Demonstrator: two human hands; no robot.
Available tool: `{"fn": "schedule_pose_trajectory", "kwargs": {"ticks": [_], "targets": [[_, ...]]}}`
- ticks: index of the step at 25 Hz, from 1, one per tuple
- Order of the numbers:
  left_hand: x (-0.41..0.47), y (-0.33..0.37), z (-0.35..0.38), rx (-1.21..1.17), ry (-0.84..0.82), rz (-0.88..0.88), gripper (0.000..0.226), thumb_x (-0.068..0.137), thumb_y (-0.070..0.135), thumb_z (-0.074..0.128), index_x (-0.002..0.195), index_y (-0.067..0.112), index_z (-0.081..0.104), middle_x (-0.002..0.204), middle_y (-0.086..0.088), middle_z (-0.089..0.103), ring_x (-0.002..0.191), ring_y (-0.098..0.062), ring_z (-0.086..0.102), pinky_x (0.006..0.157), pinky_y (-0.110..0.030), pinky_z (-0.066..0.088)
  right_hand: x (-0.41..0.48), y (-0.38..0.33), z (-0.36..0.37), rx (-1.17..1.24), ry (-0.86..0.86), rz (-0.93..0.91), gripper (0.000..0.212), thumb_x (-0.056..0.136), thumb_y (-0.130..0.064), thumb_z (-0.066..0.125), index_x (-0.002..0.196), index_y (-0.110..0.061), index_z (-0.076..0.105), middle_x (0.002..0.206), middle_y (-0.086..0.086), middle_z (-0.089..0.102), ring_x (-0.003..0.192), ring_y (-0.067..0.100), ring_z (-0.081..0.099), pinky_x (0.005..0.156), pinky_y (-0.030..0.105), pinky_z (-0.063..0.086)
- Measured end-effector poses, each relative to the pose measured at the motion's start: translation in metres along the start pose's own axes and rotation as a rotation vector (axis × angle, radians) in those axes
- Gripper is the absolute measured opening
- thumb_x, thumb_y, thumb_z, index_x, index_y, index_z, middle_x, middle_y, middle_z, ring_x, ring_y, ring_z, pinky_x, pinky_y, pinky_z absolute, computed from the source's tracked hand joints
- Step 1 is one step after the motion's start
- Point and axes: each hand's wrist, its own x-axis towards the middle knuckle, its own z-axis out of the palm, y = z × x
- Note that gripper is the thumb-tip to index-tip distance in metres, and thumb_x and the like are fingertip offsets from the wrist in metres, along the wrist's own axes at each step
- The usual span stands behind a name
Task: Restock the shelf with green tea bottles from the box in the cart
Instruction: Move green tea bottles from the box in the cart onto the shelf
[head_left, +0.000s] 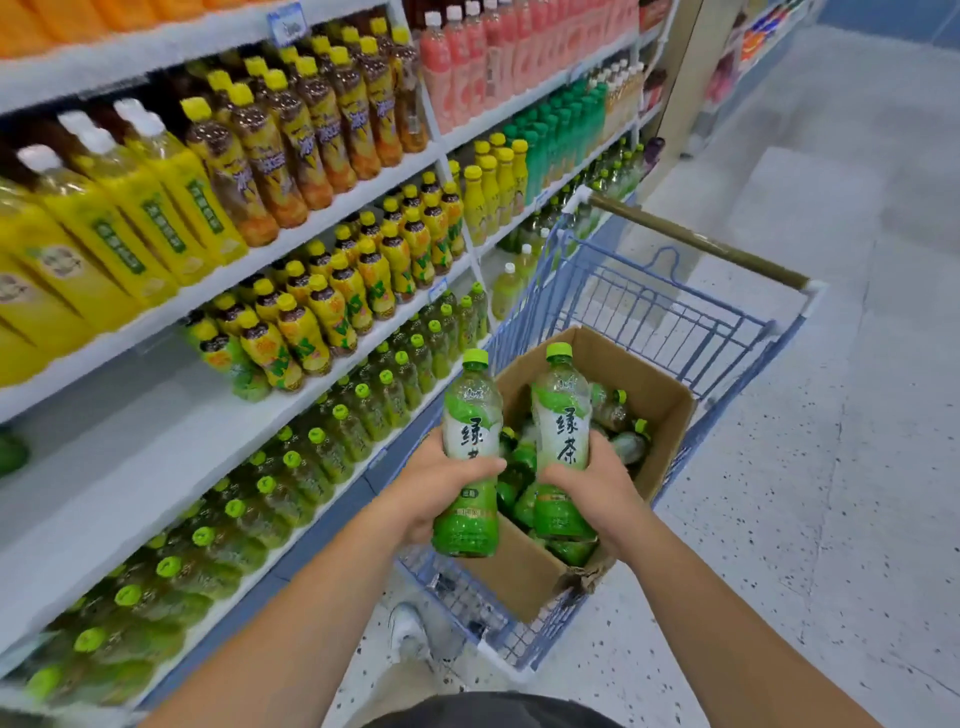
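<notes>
My left hand (434, 486) grips one green tea bottle (470, 415) upright by its middle. My right hand (592, 488) grips a second green tea bottle (560, 410), also upright. Both bottles have green caps and white-green labels and hover above the open cardboard box (660, 395), which sits in the blue wire cart (691, 317). More green tea bottles (621, 415) lie jumbled inside the box. To the left, the bottom shelf (218, 452) carries rows of green tea bottles (332, 431) with green caps.
Upper shelves hold yellow-capped tea bottles (322, 312), yellow juice bottles (140, 202) and pink drinks (467, 57). The cart's handle (696, 241) points away from me. Speckled aisle floor (831, 467) stretches to the right. My shoe (410, 629) stands beside the cart.
</notes>
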Motion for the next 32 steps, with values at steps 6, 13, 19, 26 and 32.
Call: {"fn": "schedule_pose_trajectory", "kwargs": {"ticks": [6, 13, 19, 26, 32], "targets": [[-0.069, -0.009, -0.061, -0.056, 0.319, 0.072, 0.045, 0.077, 0.012, 0.084, 0.115, 0.016, 0.061, 0.102, -0.014, 0.073, 0.085, -0.028, 0.072, 0.075, -0.043, 0.062, -0.014, -0.031, 0.062, -0.076, -0.159, -0.116, 0.040, 0.086, -0.027, 0.075, 0.122, -0.027, 0.057, 0.107, -0.001, 0.069, 0.092, 0.019, 0.069, 0.074, 0.039, 0.058], [-0.142, -0.034, -0.154, -0.152, 0.634, 0.119, 0.037, 0.079, 0.012, 0.082, 0.107, 0.019, 0.060, 0.099, -0.010, 0.072, 0.083, -0.024, 0.071, 0.073, -0.041, 0.061, -0.033, -0.065, 0.177, -0.262, -0.373, -0.226, 0.040, 0.085, -0.030, 0.078, 0.118, -0.025, 0.057, 0.108, 0.000, 0.067, 0.090, 0.017, 0.066, 0.074, 0.037, 0.055], [-0.194, -0.062, -0.255, -0.223, 0.786, 0.096, 0.042, 0.078, 0.013, 0.083, 0.108, 0.026, 0.057, 0.102, -0.008, 0.071, 0.091, -0.027, 0.071, 0.080, -0.046, 0.061, -0.060, -0.080, 0.300, -0.319, -0.474, -0.272, 0.036, 0.083, -0.022, 0.079, 0.113, -0.023, 0.059, 0.099, -0.004, 0.068, 0.084, 0.011, 0.065, 0.064, 0.028, 0.050], [-0.216, -0.087, -0.357, -0.110, 0.873, 0.067, 0.038, 0.075, 0.011, 0.082, 0.104, 0.023, 0.060, 0.094, -0.005, 0.072, 0.086, -0.022, 0.071, 0.068, -0.035, 0.060, -0.056, -0.091, 0.418, -0.382, -0.560, -0.279, 0.038, 0.080, -0.023, 0.082, 0.113, -0.026, 0.063, 0.102, -0.004, 0.072, 0.088, 0.013, 0.070, 0.068, 0.031, 0.057], [-0.177, -0.126, -0.408, -0.100, 0.978, 0.017, 0.039, 0.072, 0.019, 0.088, 0.097, 0.028, 0.060, 0.092, 0.004, 0.072, 0.083, -0.011, 0.070, 0.070, -0.029, 0.059, -0.003, -0.069, 0.502, -0.452, -0.633, -0.250, 0.038, 0.079, -0.023, 0.082, 0.111, -0.027, 0.062, 0.102, -0.003, 0.074, 0.090, 0.017, 0.073, 0.081, 0.045, 0.062]]}}
